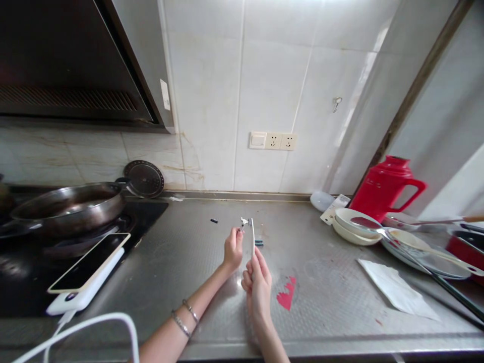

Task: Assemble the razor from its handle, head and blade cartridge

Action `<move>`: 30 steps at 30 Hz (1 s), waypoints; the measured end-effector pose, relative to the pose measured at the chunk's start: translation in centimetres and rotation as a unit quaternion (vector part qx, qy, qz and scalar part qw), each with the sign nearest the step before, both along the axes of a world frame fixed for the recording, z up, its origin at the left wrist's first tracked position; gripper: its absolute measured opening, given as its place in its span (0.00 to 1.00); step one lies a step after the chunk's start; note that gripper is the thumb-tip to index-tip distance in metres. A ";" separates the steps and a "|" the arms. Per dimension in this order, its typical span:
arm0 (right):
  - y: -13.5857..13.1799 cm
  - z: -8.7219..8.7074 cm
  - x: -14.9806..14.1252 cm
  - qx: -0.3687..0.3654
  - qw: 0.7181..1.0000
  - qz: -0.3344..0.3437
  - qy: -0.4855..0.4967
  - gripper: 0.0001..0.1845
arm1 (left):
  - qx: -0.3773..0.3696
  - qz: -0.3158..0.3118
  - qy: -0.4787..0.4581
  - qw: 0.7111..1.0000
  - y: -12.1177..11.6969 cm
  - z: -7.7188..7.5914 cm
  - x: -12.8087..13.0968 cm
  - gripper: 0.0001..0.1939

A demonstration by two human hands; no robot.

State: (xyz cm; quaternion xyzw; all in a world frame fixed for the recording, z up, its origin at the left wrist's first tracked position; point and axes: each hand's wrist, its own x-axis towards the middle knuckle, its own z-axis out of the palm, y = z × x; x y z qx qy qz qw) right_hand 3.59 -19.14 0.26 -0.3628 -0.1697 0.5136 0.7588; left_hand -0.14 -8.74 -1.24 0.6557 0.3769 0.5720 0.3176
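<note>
In the middle of the counter, my right hand (259, 285) is closed round the handle of a slim white toothbrush (253, 237), held upright with its bristles facing left. My left hand (233, 248) pinches a small shiny metal piece (244, 222), whose exact kind is too small to make out. The brush head is right beside this piece and seems to touch it. Behind the toothbrush lie small dark pieces (259, 243), and another short dark piece (214, 221) rests farther left. A torn red scrap (286, 293) lies to the right of my right hand.
On the left, a steel pan (71, 206) stands on the black stove, with a phone (91, 262) and white power bank (85, 287) nearby. To the right are stacked bowls (355, 227), a red thermos (385, 184), a white napkin (395, 287) and long-handled utensils.
</note>
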 end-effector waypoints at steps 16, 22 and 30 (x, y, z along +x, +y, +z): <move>-0.9 0.0 -1.7 -0.009 0.999 -0.004 0.031 0.32 | 0.019 0.006 0.028 0.999 0.1 -0.6 0.1 0.12; -0.4 0.9 -1.1 0.011 0.999 -0.026 0.037 0.31 | 0.024 0.002 0.033 0.999 -0.1 -0.5 0.1 0.12; -1.3 0.6 -2.0 -0.014 1.000 0.001 0.008 0.35 | 0.007 0.015 0.025 1.000 0.0 -0.6 0.1 0.12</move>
